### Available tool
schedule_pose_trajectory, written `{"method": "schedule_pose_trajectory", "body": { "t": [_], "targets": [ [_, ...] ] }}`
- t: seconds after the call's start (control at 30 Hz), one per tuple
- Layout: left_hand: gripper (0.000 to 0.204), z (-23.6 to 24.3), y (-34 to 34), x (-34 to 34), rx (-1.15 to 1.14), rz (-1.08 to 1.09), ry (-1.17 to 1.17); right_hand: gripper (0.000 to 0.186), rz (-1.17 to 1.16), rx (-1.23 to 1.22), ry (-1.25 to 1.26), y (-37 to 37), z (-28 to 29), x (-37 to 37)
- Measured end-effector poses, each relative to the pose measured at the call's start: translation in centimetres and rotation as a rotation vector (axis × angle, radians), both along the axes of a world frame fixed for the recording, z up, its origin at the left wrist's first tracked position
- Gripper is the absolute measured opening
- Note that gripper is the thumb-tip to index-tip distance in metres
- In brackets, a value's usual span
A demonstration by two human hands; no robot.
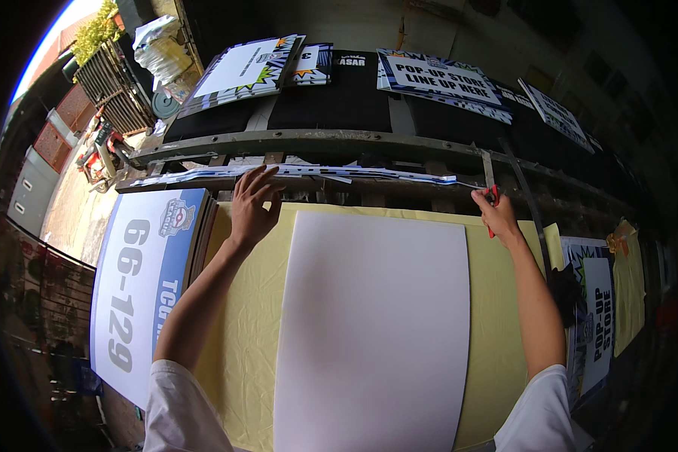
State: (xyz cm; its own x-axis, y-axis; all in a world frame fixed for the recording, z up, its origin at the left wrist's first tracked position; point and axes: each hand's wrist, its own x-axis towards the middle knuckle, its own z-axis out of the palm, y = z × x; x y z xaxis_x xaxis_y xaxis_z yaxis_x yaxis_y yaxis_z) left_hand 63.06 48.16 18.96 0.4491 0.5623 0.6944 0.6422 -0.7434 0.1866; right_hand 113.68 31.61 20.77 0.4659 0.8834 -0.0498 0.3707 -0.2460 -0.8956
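A large blank white board lies in front of me on pale yellow sheeting. Beyond its far edge, my left hand is beside a bundle of long, narrow printed offcut strips. The fingers of that hand are bent but apart, and no object shows in them. At the right end of the strips, my right hand is closed around a red-and-black cutter knife. Its thin tip points left toward the strips, and the grip is partly hidden by my fingers.
Printed signboards stand stacked on the left and right. A long metal rail crosses beyond the strips. Behind it, more printed boards rest on a black surface. A parked motorcycle is outside at the far left.
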Motion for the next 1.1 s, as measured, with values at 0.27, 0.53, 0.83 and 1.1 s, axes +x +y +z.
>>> {"method": "schedule_pose_trajectory", "body": {
  "t": [0.27, 0.53, 0.83, 1.1],
  "targets": [
    [0.035, 1.4, -23.0, 19.0, -0.554, -0.19, 0.117, 0.058, 0.077, -0.294, 0.058, -15.3, -1.5, 7.3],
    [0.108, -4.1, -36.4, 29.9, -0.676, 0.142, 0.394, 0.053, 0.276, -0.188, 0.186, -21.5, -3.9, 8.7],
    [0.095, -4.8, -39.5, 29.5, -0.551, 0.022, 0.454, 0.043, 0.368, -0.063, 0.162, -27.5, -4.3, 13.8],
    [0.095, -4.2, -44.1, 27.9, -0.58, -0.064, 0.497, 0.042, 0.71, -0.098, -0.433, -24.2, -1.4, 16.6]
  ]
}}
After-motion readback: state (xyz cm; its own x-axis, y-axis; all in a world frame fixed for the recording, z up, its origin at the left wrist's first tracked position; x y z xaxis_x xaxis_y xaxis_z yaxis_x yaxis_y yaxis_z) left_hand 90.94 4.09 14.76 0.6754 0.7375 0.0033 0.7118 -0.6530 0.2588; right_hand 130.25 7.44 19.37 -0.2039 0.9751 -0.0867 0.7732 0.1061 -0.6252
